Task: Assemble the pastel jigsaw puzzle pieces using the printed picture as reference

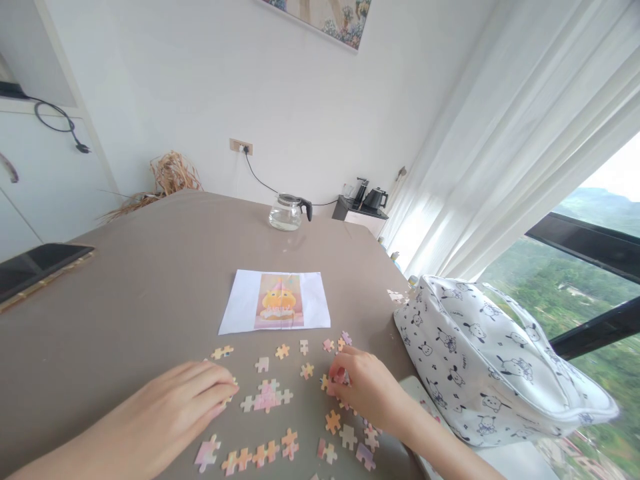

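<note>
My left hand (187,407) rests low over the table at the left, its fingers stretched out and side by side. Part of a puzzle piece (228,400) shows at its fingertips. On the right, my right hand (363,383) is closed, thumb and fingers pinching a puzzle piece that they mostly hide. A small joined cluster of pink pieces (267,396) lies between the hands. Nearer to me are joined orange pieces (260,455) in a row and a pink piece (207,453). Several loose pieces (349,437) surround my right hand.
A paper sheet (314,303) with a printed yellow cartoon picture lies beyond the pieces. Farther back stands a glass pot (285,215). At the right is a white cartoon-print bag (480,353), near the window curtain. A dark tablet-like device (37,267) sits at the left edge.
</note>
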The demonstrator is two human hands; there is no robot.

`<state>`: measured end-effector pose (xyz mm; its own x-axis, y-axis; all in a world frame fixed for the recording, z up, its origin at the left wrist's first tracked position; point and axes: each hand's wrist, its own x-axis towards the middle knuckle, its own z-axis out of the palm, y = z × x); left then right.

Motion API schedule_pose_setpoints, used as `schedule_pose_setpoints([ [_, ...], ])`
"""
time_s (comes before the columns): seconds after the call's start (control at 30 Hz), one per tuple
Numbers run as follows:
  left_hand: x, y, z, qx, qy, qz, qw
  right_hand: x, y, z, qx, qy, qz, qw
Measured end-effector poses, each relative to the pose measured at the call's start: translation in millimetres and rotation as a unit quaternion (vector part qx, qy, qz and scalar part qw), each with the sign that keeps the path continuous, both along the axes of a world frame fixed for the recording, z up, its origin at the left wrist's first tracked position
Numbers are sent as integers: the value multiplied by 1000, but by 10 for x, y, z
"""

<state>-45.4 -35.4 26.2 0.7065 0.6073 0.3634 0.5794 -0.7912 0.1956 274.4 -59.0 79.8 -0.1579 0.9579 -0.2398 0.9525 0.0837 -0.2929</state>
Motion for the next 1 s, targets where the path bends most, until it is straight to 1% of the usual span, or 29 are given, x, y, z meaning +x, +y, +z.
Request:
schedule_pose_setpoints([
  [0.1, -43, -64, 5, 48, 28, -13, 998, -4, 10, -16, 2, 1, 9, 1000],
  [0.17, -81, -107, -32, 77, 50, -13, 996, -9, 16, 1, 3, -1, 16, 1000],
  [0.23, -123, -147, -101, 72, 45, 0, 996, -23, 17, 26, 2, -9, 21, 1000],
  [0.33, -181, -190, -220, 37, -5, 29, 999, -62, 12, 46, 4, -38, 27, 999],
  [0.43, -221, -205, -271, 29, -23, 30, 999, -102, 6, 20, 20, -82, 36, 996],
  [0.5, -237, -205, -238, 48, -7, 24, 999, -111, 3, -12, 36, -105, 41, 993],
  [0.57, -244, -203, -159, 76, 38, 11, 996, -104, 5, -33, 51, -116, 50, 991],
  [0.63, -239, -201, -66, 104, 79, -10, 991, -105, 17, -24, 65, -115, 60, 989],
  [0.7, -221, -203, -3, 118, 84, -22, 989, -152, 41, 18, 81, -106, 65, 989],
  [0.77, -194, -209, 8, 110, 39, -15, 993, -281, 75, 74, 101, -87, 75, 988],
  [0.83, -168, -217, -20, 85, -17, 6, 996, -492, 116, 113, 114, -65, 104, 986],
  [0.9, -150, -221, -46, 66, -47, 15, 997, -748, 163, 113, 103, -60, 154, 981],
  [1.0, -139, -209, -12, 82, -53, 7, 995, -1078, 238, 44, 85, -85, 235, 965],
])
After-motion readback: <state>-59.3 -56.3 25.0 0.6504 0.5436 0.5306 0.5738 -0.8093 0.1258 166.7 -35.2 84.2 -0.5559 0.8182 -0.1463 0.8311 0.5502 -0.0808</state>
